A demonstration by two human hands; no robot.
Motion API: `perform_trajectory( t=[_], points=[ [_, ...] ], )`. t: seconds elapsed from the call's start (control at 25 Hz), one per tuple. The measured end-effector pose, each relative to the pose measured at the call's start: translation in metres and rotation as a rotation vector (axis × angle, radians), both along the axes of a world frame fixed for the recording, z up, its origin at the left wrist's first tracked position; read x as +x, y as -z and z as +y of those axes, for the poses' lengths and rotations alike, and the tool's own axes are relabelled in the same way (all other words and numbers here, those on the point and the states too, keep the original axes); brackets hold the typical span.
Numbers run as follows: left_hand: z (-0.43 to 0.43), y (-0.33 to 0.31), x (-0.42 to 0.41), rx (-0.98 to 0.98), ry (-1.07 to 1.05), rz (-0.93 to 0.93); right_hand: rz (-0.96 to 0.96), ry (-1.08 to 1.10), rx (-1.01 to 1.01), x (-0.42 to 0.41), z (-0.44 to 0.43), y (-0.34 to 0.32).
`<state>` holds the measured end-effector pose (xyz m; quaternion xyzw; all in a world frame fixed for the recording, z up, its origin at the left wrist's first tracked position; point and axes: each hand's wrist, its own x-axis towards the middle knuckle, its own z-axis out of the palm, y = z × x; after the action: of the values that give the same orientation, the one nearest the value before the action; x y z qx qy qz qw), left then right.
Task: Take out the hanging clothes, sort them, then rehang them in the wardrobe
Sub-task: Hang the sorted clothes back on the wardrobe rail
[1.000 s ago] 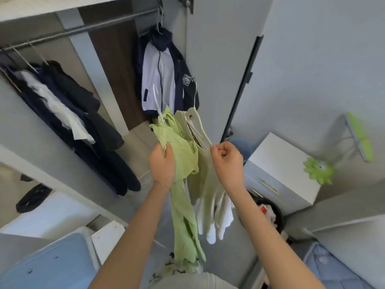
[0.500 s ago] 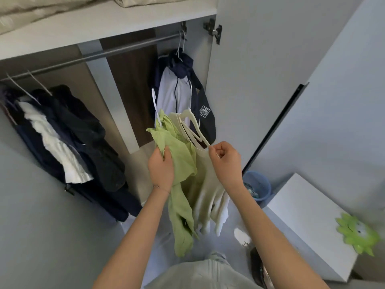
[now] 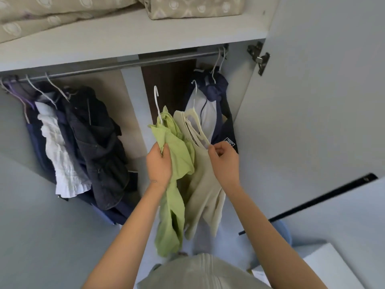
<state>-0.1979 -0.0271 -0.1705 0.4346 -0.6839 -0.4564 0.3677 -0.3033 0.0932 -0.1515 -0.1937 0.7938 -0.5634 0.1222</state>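
Left arm stretches up and forward. The left hand (image 3: 159, 163) is in front of the wardrobe (image 3: 125, 38), its fingers (image 3: 165, 149) curled round the shoulder of the green shirt (image 3: 181, 151), just under its white hanger (image 3: 157, 105). The right hand (image 3: 224, 161) is level with it and close beside. Its thumb and fingers (image 3: 212, 151) pinch the shoulder of the beige top (image 3: 204, 184) at the end of its beige hanger (image 3: 195, 124).

Both garments hang in the air between the hands. Both hooks are below the rail (image 3: 125, 64) and not on it.

Versus 0.5 s ago: both grips are unchanged and the hands are still close together. The view has tilted up, so the top shelf shows more fully and the green toy at the lower right is out of view.

Wardrobe contents: dark clothes (image 3: 98, 142) and a white garment (image 3: 60, 147) are bunched on the rail at the left. A navy-and-white jacket (image 3: 208, 113) hangs at the far right, near the door hinge. Folded bedding (image 3: 62, 13) lies on the top shelf. A blue bin (image 3: 283, 228) is low right, mostly hidden, and I cannot tell its contents.
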Motion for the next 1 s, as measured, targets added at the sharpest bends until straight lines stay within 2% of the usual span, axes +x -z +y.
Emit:
perform_trajectory(
  t=[0.32,0.6,0.8,1.0],
  points=[
    [-0.059,0.004,-0.061,-0.019,-0.053,0.006,0.072,-0.034,-0.059,-0.090,-0.070,0.000],
    [-0.114,0.016,-0.101,-0.012,-0.029,0.030,0.109,0.096,-0.135,-0.149,-0.131,0.005],
    [-0.138,0.011,-0.113,-0.030,-0.034,0.025,0.156,0.099,-0.015,-0.175,-0.154,0.009],
    [-0.153,0.008,-0.129,-0.043,-0.002,0.041,0.121,0.112,0.067,-0.184,-0.160,0.029]
  ],
)
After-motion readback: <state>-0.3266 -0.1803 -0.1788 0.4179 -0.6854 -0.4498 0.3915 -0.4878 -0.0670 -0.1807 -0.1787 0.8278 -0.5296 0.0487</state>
